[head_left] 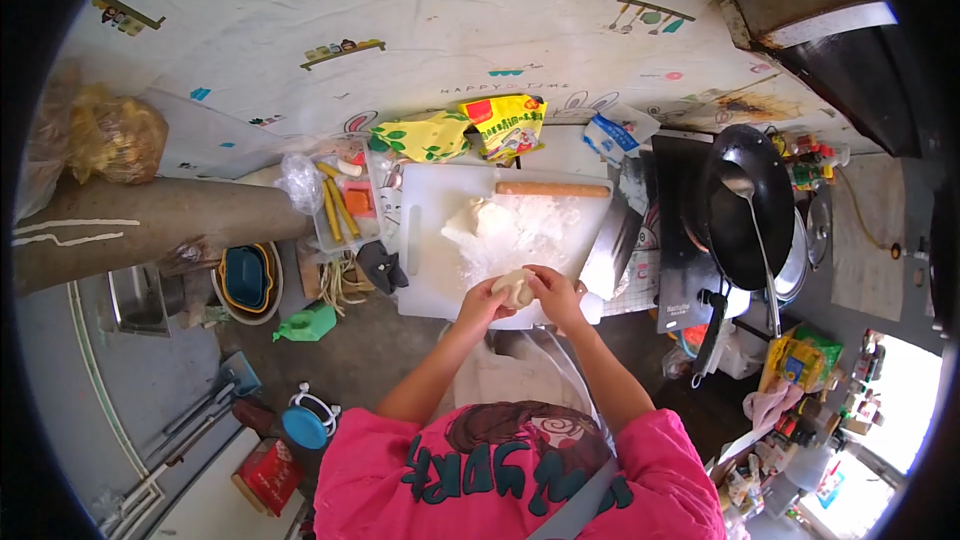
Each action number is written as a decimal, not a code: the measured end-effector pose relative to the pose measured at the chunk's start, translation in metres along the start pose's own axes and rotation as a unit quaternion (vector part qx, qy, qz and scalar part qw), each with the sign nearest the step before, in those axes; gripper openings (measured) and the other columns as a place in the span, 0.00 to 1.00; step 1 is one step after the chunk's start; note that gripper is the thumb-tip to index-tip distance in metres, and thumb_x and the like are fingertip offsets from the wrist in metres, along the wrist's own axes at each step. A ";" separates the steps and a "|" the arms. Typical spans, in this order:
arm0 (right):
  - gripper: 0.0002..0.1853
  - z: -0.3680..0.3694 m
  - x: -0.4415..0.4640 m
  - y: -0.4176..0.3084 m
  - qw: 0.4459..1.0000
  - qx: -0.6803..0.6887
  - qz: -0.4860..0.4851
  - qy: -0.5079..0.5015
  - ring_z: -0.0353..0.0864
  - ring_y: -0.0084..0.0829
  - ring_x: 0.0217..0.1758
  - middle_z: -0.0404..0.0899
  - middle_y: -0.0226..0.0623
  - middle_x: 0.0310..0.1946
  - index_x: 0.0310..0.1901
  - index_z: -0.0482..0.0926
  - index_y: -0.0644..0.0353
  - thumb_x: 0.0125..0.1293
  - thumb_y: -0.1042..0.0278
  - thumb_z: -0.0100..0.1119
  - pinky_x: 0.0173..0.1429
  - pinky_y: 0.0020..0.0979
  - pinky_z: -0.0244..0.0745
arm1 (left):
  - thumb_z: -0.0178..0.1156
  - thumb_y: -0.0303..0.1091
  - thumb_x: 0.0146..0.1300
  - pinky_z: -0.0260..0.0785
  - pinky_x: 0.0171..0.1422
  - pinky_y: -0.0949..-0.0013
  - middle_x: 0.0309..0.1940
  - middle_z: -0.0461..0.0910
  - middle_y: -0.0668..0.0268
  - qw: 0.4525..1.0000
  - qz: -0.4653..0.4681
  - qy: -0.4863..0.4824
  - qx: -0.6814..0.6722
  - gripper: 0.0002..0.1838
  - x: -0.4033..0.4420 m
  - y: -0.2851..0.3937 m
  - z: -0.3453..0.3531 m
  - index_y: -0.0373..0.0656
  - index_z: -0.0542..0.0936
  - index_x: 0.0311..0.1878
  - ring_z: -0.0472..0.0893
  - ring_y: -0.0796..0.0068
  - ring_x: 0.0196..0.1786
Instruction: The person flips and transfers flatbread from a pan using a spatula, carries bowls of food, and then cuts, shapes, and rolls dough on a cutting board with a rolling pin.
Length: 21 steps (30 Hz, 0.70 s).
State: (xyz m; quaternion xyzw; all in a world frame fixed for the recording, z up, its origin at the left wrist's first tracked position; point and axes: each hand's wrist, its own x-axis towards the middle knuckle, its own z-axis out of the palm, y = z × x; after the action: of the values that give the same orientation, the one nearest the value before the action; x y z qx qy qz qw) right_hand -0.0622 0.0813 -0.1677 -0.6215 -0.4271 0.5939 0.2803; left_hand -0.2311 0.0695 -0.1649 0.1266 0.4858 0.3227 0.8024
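A dough lump (513,290) is held by the curled left fingers (492,292) and right fingers (542,280), above the near part of the white board (424,245). If pulled too hard, it could be torn.

The view looks from the wearer's head, forward and steeply down; the left hand (484,303) and right hand (554,292) sit near its centre, at close range, with the board (425,230); the shirt (370,465) fills the bottom, nearest the lens; the wall (420,0) spans the top; the floor (400,350) lies farther off; the lens is very wide, bowing straight lines, with black curved sides.
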 end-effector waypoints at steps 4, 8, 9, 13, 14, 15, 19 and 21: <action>0.16 0.001 -0.008 -0.018 0.995 -0.095 0.018 0.027 0.78 0.24 0.36 0.82 0.39 0.34 0.49 0.78 0.66 0.67 0.63 0.55 0.44 0.23 0.72 | 0.64 0.36 0.58 0.76 0.45 0.72 0.44 0.78 0.59 0.983 0.066 0.011 0.172 0.25 0.000 0.001 0.005 0.31 0.71 0.54 0.79 0.73 0.44; 0.17 -0.003 0.002 0.015 0.996 -0.017 0.039 0.074 0.79 0.29 0.38 0.81 0.42 0.37 0.50 0.77 0.65 0.65 0.62 0.56 0.47 0.29 0.73 | 0.65 0.38 0.56 0.73 0.45 0.72 0.41 0.78 0.58 0.984 0.055 0.050 0.163 0.25 0.014 -0.004 0.003 0.30 0.73 0.52 0.79 0.73 0.43; 0.18 -0.008 0.002 0.019 0.990 -0.089 0.010 0.112 0.80 0.31 0.39 0.80 0.44 0.38 0.50 0.76 0.66 0.65 0.61 0.56 0.46 0.30 0.74 | 0.65 0.39 0.56 0.73 0.45 0.71 0.40 0.79 0.58 0.976 0.083 0.070 0.189 0.26 0.019 -0.009 0.001 0.30 0.73 0.52 0.79 0.71 0.42; 0.34 -0.031 -0.008 0.043 0.901 -0.365 0.075 0.221 0.73 0.47 0.49 0.67 0.50 0.50 0.59 0.65 0.63 0.54 0.55 0.65 0.54 0.41 0.71 | 0.66 0.39 0.54 0.69 0.50 0.61 0.39 0.76 0.52 0.900 0.194 0.145 0.363 0.24 0.064 -0.058 -0.036 0.33 0.75 0.50 0.76 0.57 0.45; 0.37 -0.032 -0.010 0.041 0.862 -0.429 0.100 0.249 0.71 0.49 0.51 0.64 0.50 0.52 0.61 0.62 0.62 0.52 0.55 0.66 0.56 0.41 0.70 | 0.65 0.39 0.53 0.67 0.51 0.59 0.41 0.75 0.51 0.882 0.202 0.169 0.391 0.25 0.069 -0.063 -0.038 0.34 0.74 0.50 0.74 0.55 0.47; 0.43 -0.034 -0.013 0.037 0.861 -0.420 0.183 0.221 0.67 0.54 0.55 0.60 0.52 0.55 0.65 0.55 0.60 0.50 0.57 0.67 0.60 0.43 0.66 | 0.65 0.38 0.52 0.66 0.53 0.58 0.42 0.74 0.50 0.863 0.209 0.191 0.419 0.25 0.072 -0.070 -0.040 0.35 0.74 0.51 0.72 0.53 0.48; 0.43 -0.031 -0.020 0.059 0.904 -0.304 0.185 0.237 0.69 0.52 0.55 0.63 0.53 0.53 0.67 0.50 0.60 0.51 0.68 0.62 0.58 0.42 0.68 | 0.65 0.37 0.50 0.62 0.57 0.56 0.46 0.71 0.49 0.819 0.215 0.182 0.500 0.27 0.059 -0.060 -0.031 0.36 0.72 0.53 0.69 0.51 0.52; 0.43 -0.027 -0.017 0.075 0.906 -0.298 0.128 0.271 0.71 0.50 0.54 0.68 0.52 0.50 0.68 0.48 0.60 0.51 0.75 0.58 0.57 0.40 0.69 | 0.67 0.37 0.50 0.63 0.58 0.58 0.46 0.71 0.50 0.809 0.256 0.172 0.501 0.30 0.058 -0.066 -0.041 0.35 0.71 0.55 0.69 0.53 0.52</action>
State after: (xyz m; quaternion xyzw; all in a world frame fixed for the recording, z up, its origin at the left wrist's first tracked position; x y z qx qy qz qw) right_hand -0.0202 0.0348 -0.2196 -0.8627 -0.4082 0.2782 0.1086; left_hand -0.2221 0.0521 -0.2595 0.5732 0.6599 0.2448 0.4196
